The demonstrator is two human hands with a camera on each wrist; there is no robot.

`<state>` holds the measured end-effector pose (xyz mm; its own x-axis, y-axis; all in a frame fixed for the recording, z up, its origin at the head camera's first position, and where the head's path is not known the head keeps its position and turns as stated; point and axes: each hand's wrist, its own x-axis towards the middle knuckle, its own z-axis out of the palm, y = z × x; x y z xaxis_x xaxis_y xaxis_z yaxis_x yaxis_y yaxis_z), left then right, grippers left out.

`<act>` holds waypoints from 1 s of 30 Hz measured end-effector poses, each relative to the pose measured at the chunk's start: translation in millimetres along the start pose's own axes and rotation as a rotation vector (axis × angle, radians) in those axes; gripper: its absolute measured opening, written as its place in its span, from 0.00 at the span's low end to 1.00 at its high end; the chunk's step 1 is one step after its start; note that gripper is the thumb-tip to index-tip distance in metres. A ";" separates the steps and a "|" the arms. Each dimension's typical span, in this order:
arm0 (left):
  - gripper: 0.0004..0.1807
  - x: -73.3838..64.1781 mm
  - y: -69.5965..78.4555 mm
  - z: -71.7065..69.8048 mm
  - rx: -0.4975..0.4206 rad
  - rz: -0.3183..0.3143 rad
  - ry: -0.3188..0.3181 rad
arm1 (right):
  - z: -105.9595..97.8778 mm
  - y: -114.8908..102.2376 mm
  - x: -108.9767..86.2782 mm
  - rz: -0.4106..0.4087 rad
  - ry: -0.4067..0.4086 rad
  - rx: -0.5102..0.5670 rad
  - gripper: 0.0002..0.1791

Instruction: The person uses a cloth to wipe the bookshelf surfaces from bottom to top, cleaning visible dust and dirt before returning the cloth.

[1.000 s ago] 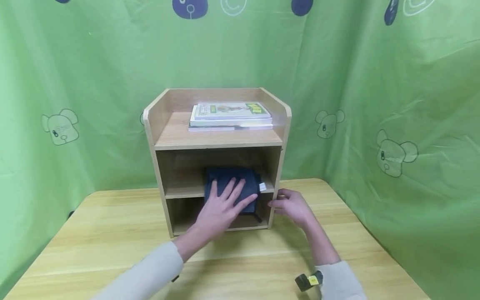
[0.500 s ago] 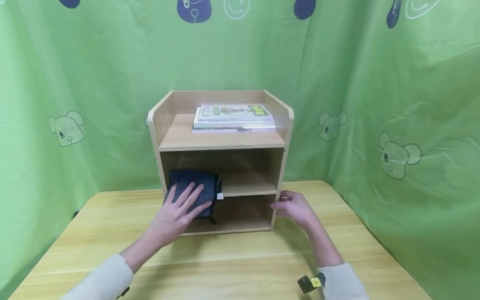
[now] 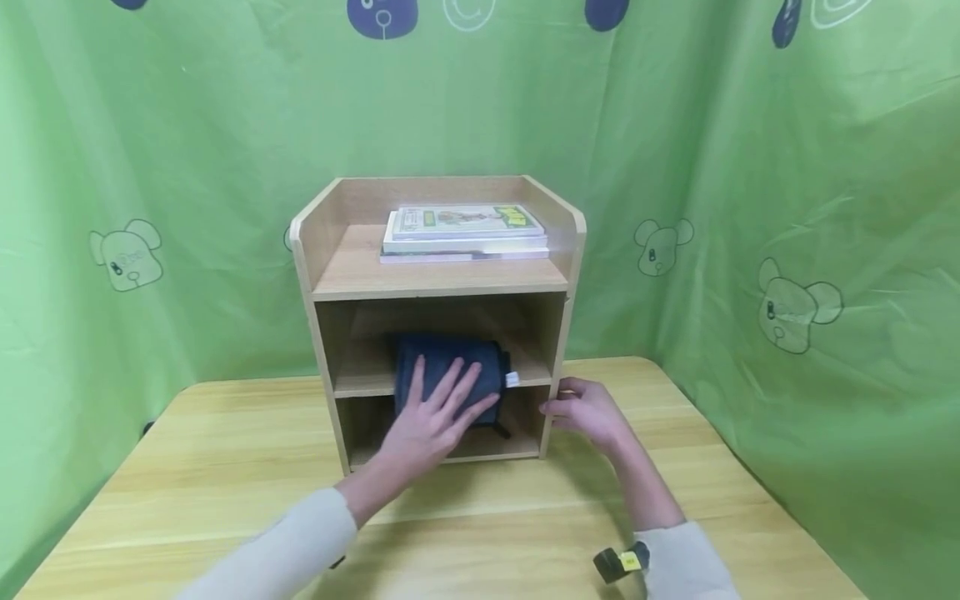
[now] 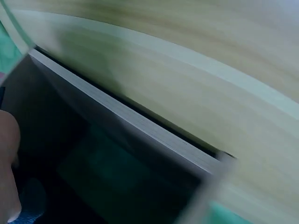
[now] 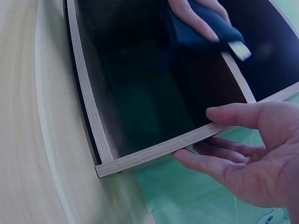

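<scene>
Text check: the top book in the stack of books (image 3: 465, 236) has green and yellow lettering on the cover, too small to read. White tag (image 3: 512, 380) on the dark blue cloth (image 3: 442, 350) sticks out at the right side, no legible print (blurry in the right wrist view too). Yellow label (image 3: 630, 561) on the black device (image 3: 608, 566) at the right sleeve, characters unreadable.

Left hand (image 3: 422, 427): fingers spread and fairly straight, flat on the cloth. Cloth sits over the front edge of the middle shelf board (image 3: 367, 386), around mid-width, lower part hanging in front of the bottom compartment. Right hand (image 3: 591, 414): pinches the front edge of the right side panel (image 3: 561, 333), thumb inside, fingers outside.

Diff vs 0.5 s ago: cloth and left hand are back near the middle; they were at the left end, by the left side panel (image 3: 321, 358). Vs 1.0 s ago: slightly further left. Right hand same grip, same spot. Books unchanged on the top shelf (image 3: 438, 279).
</scene>
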<state>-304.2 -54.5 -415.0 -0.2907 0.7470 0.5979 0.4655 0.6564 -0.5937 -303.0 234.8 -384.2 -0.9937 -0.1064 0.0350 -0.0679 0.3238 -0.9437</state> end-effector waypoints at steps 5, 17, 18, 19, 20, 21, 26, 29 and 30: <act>0.41 30.8 26.7 0.8 0.015 -0.021 -0.086 | 0.8 -1.2 0.4 0.000 -0.001 -0.009 0.28; 0.47 35.8 16.3 -15.7 -0.015 0.042 -0.183 | 2.5 1.0 3.1 -0.002 0.005 0.029 0.26; 0.48 31.0 11.1 -16.2 -0.022 0.050 -0.164 | 2.3 1.2 3.0 0.000 0.004 0.027 0.26; 0.48 25.2 5.8 -15.6 -0.028 0.057 -0.139 | 2.1 1.3 2.8 0.003 0.004 0.027 0.26; 0.48 18.6 0.1 -14.7 -0.033 0.062 -0.114 | 1.9 1.5 2.6 0.003 0.001 0.026 0.27; 0.47 11.1 -5.8 -13.9 -0.040 0.064 -0.085 | 1.7 1.6 2.4 0.003 -0.004 0.025 0.28; 0.38 -29.9 -37.7 -12.0 -0.058 0.061 0.049 | 0.4 1.6 0.9 0.001 -0.023 0.027 0.29; 0.32 -49.6 -54.6 -15.5 -0.080 0.044 0.117 | -0.9 1.2 0.3 0.004 -0.024 0.024 0.29; 0.32 -54.6 -58.7 -17.1 -0.089 0.037 0.125 | -1.2 1.2 0.2 0.004 -0.022 0.021 0.29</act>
<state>-301.3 -135.6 -403.6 -0.1683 0.7477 0.6423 0.5477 0.6127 -0.5698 -303.3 236.3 -385.0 -0.9917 -0.1263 0.0242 -0.0619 0.3041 -0.9506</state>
